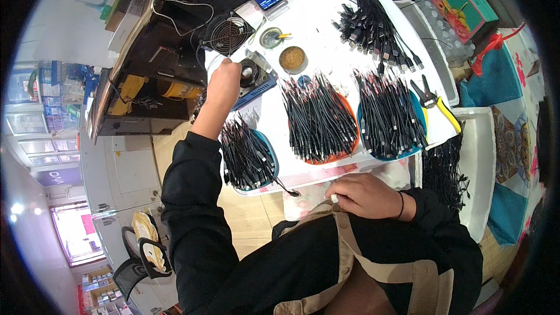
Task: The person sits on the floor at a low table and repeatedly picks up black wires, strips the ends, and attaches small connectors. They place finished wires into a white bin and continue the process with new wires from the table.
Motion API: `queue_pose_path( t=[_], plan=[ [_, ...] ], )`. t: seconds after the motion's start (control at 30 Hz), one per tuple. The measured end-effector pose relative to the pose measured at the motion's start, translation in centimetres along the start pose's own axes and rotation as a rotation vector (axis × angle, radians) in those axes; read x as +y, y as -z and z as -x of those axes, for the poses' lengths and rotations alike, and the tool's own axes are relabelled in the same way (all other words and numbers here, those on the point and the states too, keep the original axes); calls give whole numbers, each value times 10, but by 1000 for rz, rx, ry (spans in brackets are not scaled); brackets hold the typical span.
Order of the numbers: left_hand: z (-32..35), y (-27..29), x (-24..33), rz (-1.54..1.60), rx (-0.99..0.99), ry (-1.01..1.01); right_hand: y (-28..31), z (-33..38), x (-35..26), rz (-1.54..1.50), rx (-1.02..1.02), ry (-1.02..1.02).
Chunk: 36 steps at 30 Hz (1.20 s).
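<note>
Your left hand [224, 76] is stretched out across the tabletop [326, 17] and rests on the small blue machine [254, 79] by the fan [228, 35]; its grip is curled down over the machine's near side, but you cannot tell from here whether the fingers pinch anything. Your right hand [364, 196] sits close to your chest at the near edge of the tabletop, grip closed in a loose fist. A thin dark wire [286, 188] runs from the near edge toward that fist, though whether the fist actually has it is hidden.

The relation that matters: the cut wires lie between your two hands. The nearest pile [248, 154], in its blue tray, is just beside your left forearm, and its wires run lengthwise away from you, fanning slightly, ends toward your body. The middle pile [318, 116] and the right pile [388, 114] lie the same way, farther right. Your right hand is nearer to all three than your left fingertips, which are past them at the machine.
</note>
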<state>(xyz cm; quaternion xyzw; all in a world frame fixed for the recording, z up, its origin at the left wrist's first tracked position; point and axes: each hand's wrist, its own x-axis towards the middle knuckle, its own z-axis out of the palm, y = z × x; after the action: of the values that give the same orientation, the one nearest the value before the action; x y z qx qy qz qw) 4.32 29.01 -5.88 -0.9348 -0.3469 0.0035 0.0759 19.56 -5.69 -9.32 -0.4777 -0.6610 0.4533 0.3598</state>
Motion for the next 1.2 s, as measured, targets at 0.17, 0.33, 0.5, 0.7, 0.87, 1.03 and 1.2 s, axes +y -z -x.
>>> queue_pose_path(
  t=[0.17, 0.33, 0.5, 0.7, 0.87, 1.03, 1.2],
  plan=[
    [13, 14, 1, 187, 152, -8, -4, 7, -10, 35, 43, 24],
    [58, 65, 35, 525, 350, 15, 1, 13, -32, 32, 187, 26],
    [137, 119, 113, 1676, 225, 176, -3, 14, -59, -147, 319, 23],
    [179, 146, 223, 2292, 71, -5, -34, 31, -81, 61, 449, 231],
    [170, 135, 253, 2149, 14, -223, 1, 124, -93, -197, 791, -200],
    [181, 95, 225, 1956, -165, 21, 41, 250, -110, -8, 1291, 46],
    [203, 42, 189, 1789, -213, 233, 44, 290, -21, 111, 1206, -402]
  ],
)
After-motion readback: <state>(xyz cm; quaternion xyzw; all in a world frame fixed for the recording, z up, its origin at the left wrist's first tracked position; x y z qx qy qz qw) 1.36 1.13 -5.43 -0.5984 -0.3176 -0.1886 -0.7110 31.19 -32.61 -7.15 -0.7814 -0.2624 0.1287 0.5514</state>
